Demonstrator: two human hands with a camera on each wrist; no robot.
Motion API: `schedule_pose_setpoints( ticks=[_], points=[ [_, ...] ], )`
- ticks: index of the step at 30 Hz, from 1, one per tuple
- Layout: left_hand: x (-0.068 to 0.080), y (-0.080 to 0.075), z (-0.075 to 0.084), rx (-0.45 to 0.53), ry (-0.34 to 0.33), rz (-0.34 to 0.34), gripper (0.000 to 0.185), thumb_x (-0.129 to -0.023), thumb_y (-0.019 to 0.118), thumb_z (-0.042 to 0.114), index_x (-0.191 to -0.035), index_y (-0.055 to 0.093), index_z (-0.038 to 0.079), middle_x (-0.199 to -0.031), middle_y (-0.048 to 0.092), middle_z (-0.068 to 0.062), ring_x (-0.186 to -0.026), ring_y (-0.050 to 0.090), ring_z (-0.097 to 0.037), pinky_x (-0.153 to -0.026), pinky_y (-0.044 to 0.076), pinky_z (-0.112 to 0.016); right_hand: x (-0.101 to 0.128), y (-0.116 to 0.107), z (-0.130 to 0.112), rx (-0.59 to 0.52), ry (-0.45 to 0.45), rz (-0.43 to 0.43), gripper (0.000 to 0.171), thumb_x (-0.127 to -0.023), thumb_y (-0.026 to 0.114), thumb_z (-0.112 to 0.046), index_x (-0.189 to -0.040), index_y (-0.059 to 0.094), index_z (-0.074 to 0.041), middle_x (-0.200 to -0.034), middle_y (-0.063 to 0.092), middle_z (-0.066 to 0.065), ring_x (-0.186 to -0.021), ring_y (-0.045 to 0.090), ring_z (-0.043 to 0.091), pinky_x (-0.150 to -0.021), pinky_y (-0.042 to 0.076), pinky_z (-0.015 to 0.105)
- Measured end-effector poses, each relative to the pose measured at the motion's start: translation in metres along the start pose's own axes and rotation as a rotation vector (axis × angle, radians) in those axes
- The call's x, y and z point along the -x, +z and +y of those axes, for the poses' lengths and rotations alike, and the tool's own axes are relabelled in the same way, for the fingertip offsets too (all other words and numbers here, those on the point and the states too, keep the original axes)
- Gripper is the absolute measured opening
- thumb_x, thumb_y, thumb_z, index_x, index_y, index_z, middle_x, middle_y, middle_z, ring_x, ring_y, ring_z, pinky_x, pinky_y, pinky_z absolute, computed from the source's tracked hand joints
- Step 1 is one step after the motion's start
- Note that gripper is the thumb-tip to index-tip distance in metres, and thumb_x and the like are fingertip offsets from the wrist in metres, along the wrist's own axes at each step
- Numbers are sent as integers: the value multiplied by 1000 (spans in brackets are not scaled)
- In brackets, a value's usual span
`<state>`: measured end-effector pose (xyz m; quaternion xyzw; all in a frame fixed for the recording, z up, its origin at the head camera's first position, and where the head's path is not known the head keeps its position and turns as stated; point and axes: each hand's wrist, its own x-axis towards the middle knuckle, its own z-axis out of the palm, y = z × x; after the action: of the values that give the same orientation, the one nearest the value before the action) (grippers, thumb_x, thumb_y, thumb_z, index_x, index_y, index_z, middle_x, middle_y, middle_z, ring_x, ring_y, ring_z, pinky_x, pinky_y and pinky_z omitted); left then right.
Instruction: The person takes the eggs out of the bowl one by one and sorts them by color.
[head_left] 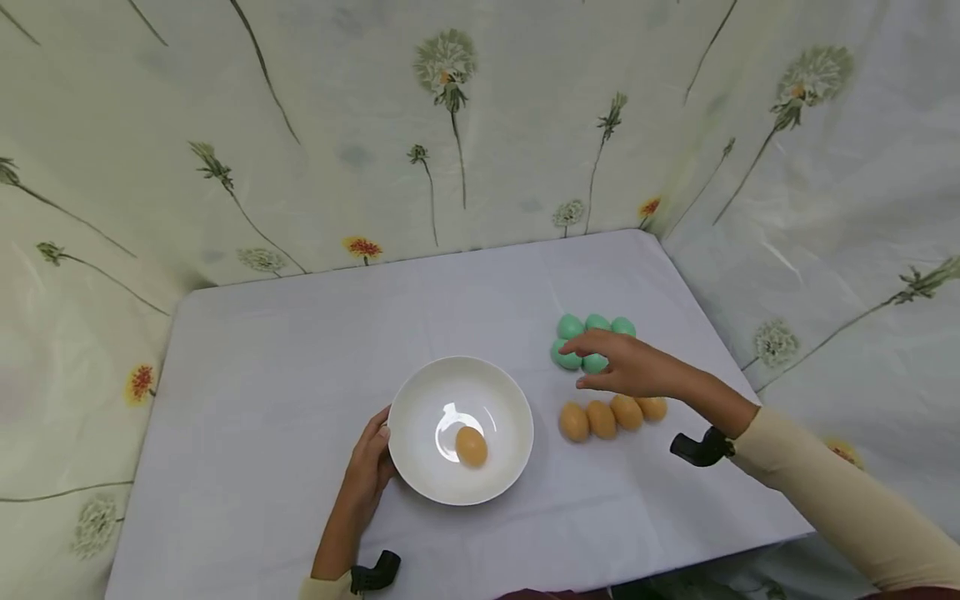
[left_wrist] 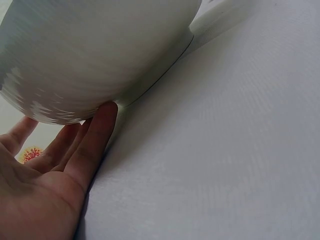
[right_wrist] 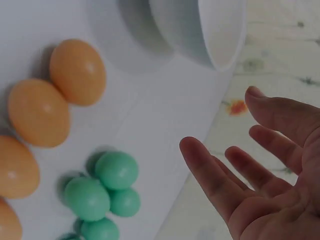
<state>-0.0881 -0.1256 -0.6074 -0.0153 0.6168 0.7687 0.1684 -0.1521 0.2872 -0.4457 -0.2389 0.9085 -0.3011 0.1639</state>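
A white bowl [head_left: 420, 417] stands near the table's front, with one orange egg [head_left: 471, 446] inside it. My left hand [head_left: 369, 467] rests against the bowl's left side, thumb at the rim. In the left wrist view the straight fingers [left_wrist: 95, 135] touch the bowl's [left_wrist: 100, 50] outer wall. My right hand [head_left: 622, 367] hovers open, palm down, over a cluster of several green eggs [head_left: 592, 333] and holds nothing. A row of several orange eggs [head_left: 611, 414] lies just in front of it. The right wrist view shows the spread fingers [right_wrist: 210, 170] above the green eggs [right_wrist: 107, 192] and orange eggs [right_wrist: 77, 72].
The table [head_left: 262, 350] is covered with a white cloth. Floral cloth walls [head_left: 450, 125] close it in at the back and on both sides. The table's right edge runs close behind the eggs.
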Motion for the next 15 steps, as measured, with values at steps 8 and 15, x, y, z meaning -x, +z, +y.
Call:
schedule_pose_setpoints(
  ticks=[8, 15],
  points=[
    [3, 1, 0, 9, -6, 10, 47, -106, 43, 42, -150, 40, 24, -146, 49, -10, -116, 62, -19, -86, 54, -36, -29, 22, -46, -70, -69, -119, 47, -90, 75, -18, -134, 59, -12, -134, 59, 7, -121, 57, 28, -81, 58, 25],
    [0, -3, 0, 12, 25, -6, 48, -106, 42, 41, -151, 39, 22, -148, 47, -11, -118, 61, -21, -88, 54, -37, -55, 53, -67, -84, -151, -229, 46, -91, 73, -18, -134, 58, -8, -134, 57, 4, -122, 56, 31, -80, 56, 21]
  ],
)
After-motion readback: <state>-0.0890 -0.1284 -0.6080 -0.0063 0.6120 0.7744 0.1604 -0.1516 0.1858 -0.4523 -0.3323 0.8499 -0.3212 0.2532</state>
